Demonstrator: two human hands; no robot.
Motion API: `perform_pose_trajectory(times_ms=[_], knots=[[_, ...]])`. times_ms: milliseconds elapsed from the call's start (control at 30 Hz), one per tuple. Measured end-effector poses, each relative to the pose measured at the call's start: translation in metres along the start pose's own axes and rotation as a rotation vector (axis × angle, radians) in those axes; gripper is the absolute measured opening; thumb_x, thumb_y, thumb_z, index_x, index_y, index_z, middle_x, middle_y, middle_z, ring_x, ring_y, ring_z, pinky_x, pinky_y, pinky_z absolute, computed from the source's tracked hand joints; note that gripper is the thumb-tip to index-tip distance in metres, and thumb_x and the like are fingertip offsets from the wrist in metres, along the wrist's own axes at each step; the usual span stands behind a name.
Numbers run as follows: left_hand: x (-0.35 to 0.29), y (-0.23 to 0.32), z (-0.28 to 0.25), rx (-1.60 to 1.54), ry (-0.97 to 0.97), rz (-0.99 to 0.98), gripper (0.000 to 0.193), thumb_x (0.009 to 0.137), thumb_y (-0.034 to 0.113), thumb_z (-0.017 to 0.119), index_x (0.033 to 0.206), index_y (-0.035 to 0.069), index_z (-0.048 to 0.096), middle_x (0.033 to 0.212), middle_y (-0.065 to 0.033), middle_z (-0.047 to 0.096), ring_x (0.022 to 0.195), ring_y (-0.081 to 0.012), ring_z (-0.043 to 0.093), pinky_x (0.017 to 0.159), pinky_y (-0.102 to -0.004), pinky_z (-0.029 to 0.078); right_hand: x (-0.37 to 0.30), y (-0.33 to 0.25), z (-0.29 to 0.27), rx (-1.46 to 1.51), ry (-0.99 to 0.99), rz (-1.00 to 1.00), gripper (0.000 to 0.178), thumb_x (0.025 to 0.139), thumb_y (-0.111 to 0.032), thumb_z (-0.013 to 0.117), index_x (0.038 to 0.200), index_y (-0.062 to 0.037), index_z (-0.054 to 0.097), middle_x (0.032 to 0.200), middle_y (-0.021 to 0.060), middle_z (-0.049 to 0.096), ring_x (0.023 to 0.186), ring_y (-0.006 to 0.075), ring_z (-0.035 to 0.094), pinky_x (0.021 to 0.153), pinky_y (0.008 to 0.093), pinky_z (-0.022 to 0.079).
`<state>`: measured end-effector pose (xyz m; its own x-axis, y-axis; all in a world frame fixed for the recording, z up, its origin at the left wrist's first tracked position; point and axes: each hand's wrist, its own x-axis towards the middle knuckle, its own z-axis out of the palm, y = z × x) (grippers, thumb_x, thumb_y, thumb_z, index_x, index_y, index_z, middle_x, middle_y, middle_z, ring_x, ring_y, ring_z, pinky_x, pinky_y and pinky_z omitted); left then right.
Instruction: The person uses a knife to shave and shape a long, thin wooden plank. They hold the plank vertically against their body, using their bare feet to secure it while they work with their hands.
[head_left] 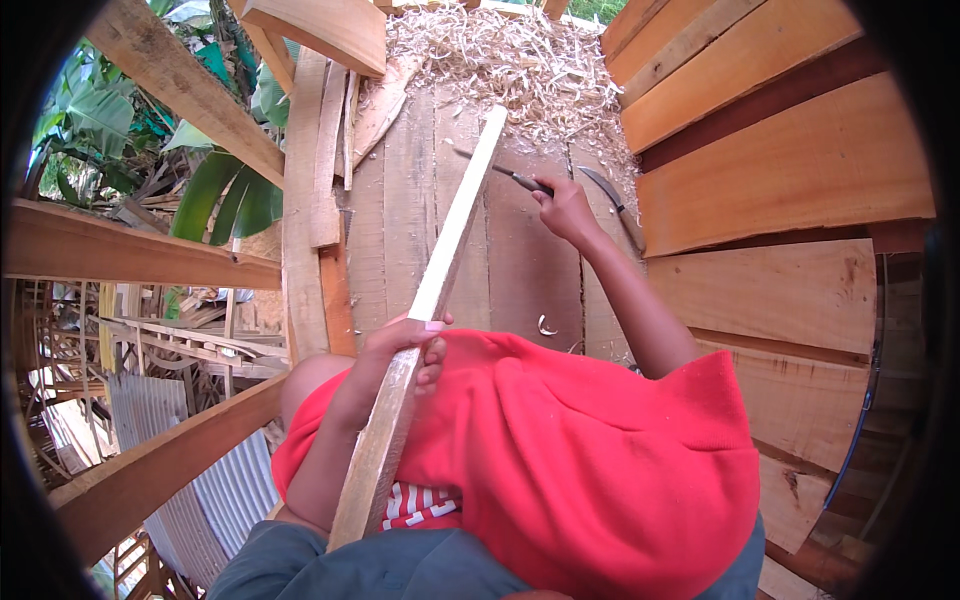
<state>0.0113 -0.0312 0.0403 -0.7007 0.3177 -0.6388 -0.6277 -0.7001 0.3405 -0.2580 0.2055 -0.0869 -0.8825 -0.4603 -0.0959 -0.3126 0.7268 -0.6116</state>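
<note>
A: Left hand [380,352]?
B: Closed round the stick [447,260], below the stick's midpoint; the stick slants out from the lap.
A: Right hand [565,207]?
B: Fingers curled round the handle of a knife [530,184], right of the stick. Blade crosses behind the stick's far part; contact cannot be told.
A: Nearby?
B: Sickle [628,226] farther right of the stick; shavings [520,70] heaped beyond its far end.
</note>
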Motion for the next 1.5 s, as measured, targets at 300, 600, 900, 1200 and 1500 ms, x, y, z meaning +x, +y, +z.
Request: perform_pose_trajectory(times_ms=[300, 600, 900, 1200, 1500], knots=[[0.003, 0.000, -0.003, 0.007, -0.033, -0.005, 0.037, 0.093, 0.023, 0.062, 0.122, 0.004, 0.050, 0.077, -0.0034, 0.052, 0.059, -0.0103, 0.051, 0.051, -0.0246, 0.043, -0.019, -0.014, 0.018, 0.005, -0.609, -0.215, 0.030, 0.089, -0.010, 0.073, 0.118, -0.0040, 0.073, 0.106, 0.0184, 0.075, 0.094, 0.0287, 0.071, 0.086, 0.0380, 0.054], [0.003, -0.001, -0.004, 0.011, -0.038, -0.003, 0.035, 0.093, 0.024, 0.062, 0.121, 0.005, 0.051, 0.076, -0.0031, 0.052, 0.058, -0.0100, 0.051, 0.050, -0.0246, 0.043, 0.006, 0.007, -0.010, 0.052, -0.520, -0.099, 0.031, 0.087, -0.015, 0.076, 0.116, -0.0019, 0.073, 0.108, 0.0192, 0.075, 0.102, 0.0288, 0.071, 0.089, 0.0397, 0.054], [0.004, -0.002, -0.004, 0.003, -0.048, -0.017, 0.036, 0.093, 0.024, 0.062, 0.122, 0.005, 0.050, 0.077, -0.0031, 0.052, 0.058, -0.0105, 0.051, 0.050, -0.0252, 0.042, -0.009, -0.012, 0.056, 0.122, -0.122, 0.009, 0.034, 0.088, -0.019, 0.077, 0.118, -0.0023, 0.072, 0.103, 0.0172, 0.075, 0.096, 0.0248, 0.071, 0.088, 0.0354, 0.053], [0.004, 0.000, -0.009, -0.032, -0.047, -0.008, 0.039, 0.093, 0.024, 0.062, 0.124, 0.004, 0.050, 0.077, -0.0033, 0.051, 0.058, -0.0103, 0.050, 0.050, -0.0249, 0.042, -0.005, -0.008, 0.005, 0.028, -0.710, -0.247, 0.029, 0.087, -0.015, 0.078, 0.113, -0.0026, 0.074, 0.099, 0.0153, 0.076, 0.094, 0.0223, 0.071, 0.086, 0.0357, 0.053], [0.003, -0.002, -0.007, -0.025, -0.032, -0.007, 0.039, 0.093, 0.023, 0.062, 0.125, 0.003, 0.051, 0.078, -0.0040, 0.051, 0.058, -0.0109, 0.050, 0.050, -0.0251, 0.042, 0.025, -0.019, 0.047, 0.012, 0.176, 0.225, 0.026, 0.096, -0.016, 0.067, 0.116, 0.0002, 0.070, 0.103, 0.0170, 0.074, 0.092, 0.0261, 0.070, 0.085, 0.0398, 0.053]])
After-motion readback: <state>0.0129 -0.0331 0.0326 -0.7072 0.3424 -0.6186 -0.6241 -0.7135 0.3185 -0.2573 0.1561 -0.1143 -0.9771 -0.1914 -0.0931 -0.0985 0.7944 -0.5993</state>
